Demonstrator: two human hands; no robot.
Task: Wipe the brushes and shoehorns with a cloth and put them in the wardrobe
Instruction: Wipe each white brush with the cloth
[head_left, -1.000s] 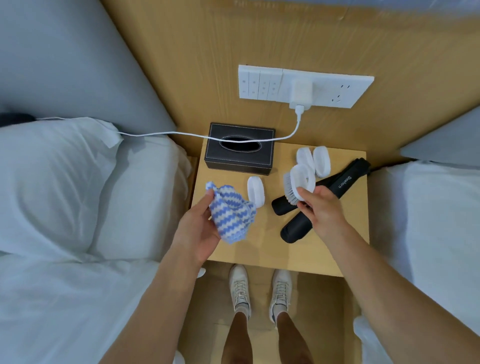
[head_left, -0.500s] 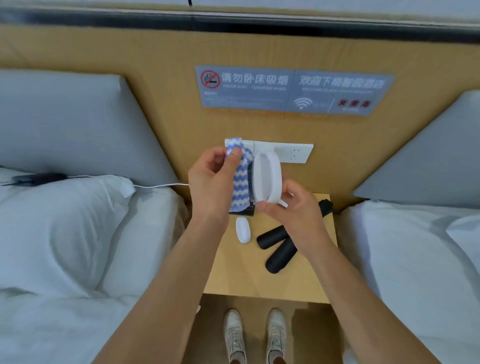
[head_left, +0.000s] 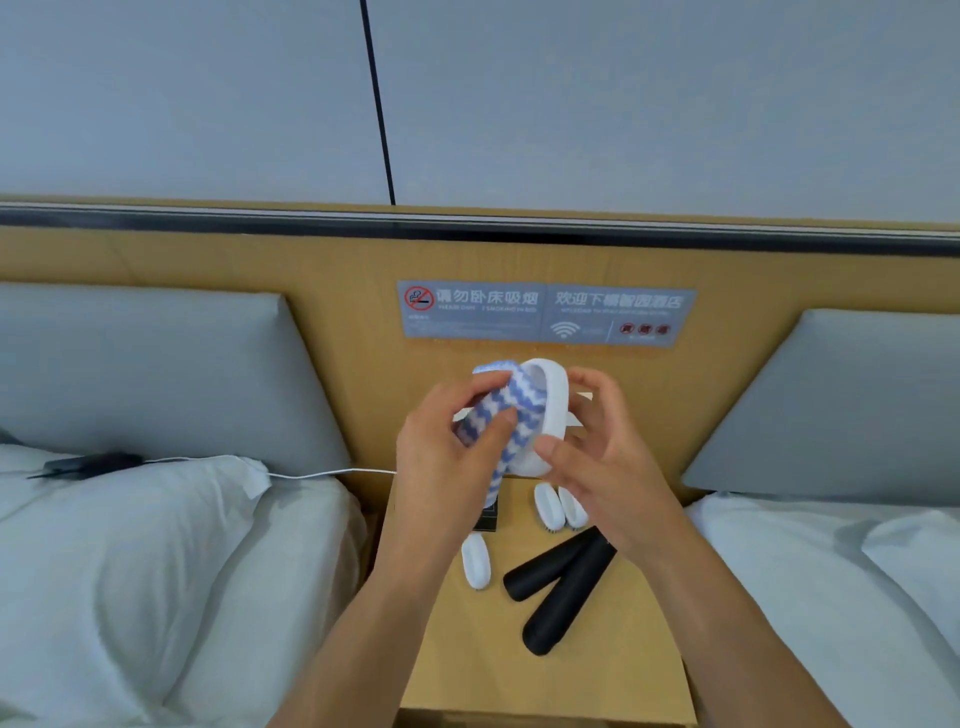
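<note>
My right hand (head_left: 602, 457) holds a white oval brush (head_left: 550, 410) up in front of the headboard, thumb at its lower end and fingers behind it. My left hand (head_left: 447, 462) pinches a blue-and-white striped cloth (head_left: 496, 426) and presses it against the brush's left face. Below on the wooden nightstand (head_left: 597, 665) lie one white brush (head_left: 476, 561) at the left, two more white brushes (head_left: 558, 506) side by side, and two black shoehorns (head_left: 563, 590) crossing each other.
A black tissue box (head_left: 487, 517) peeks out behind my left wrist. A white cable (head_left: 322, 473) runs left over the pillow to a dark object (head_left: 88, 464). Beds with white pillows flank the nightstand. A grey sign (head_left: 545, 312) hangs on the headboard.
The view tilted upward. My right hand lifted a white brush off the nightstand, my left hand raised the cloth, and the cloth now wraps against the brush.
</note>
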